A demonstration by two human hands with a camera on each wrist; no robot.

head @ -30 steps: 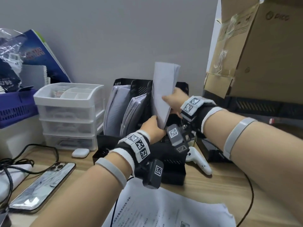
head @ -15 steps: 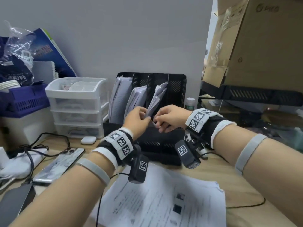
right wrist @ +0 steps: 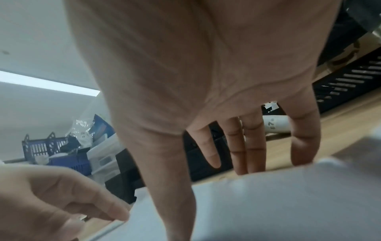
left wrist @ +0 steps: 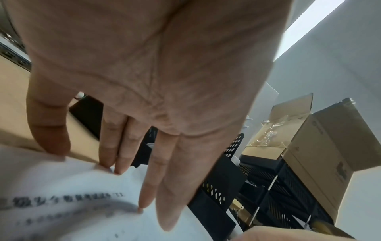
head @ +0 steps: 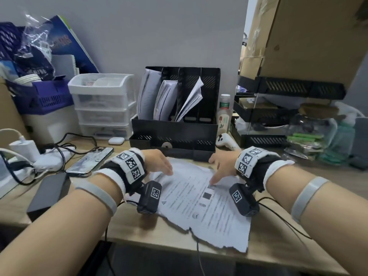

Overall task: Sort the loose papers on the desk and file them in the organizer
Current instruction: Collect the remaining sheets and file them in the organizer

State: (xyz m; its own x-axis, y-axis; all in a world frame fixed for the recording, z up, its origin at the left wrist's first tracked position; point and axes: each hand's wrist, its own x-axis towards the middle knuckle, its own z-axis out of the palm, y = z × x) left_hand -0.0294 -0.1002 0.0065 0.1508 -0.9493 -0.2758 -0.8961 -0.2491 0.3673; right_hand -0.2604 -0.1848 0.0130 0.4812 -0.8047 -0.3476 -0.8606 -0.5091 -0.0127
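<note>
Hands are both down on the loose white printed paper sheet (head: 201, 198), which lies flat on the light wooden desk (head: 278, 232) just in front of the black mesh multi-slot file organizer (head: 179, 108). Left hand (head: 157, 160) is open, fingers straight, tips touching the sheet's far-left area; right hand (head: 221, 166) is open too, fingers spread, tips on the far-right part. Likely pinning and squaring the sheet so an edge can be lifted for filing. Sheet carries printed text lines and a few dark square figures; near edge is ragged and torn, slightly overhanging the desk front. Three organizer slots already hold white paper bundles (head: 189, 98); the rightmost looks empty. Nothing gripped yet.
</note>
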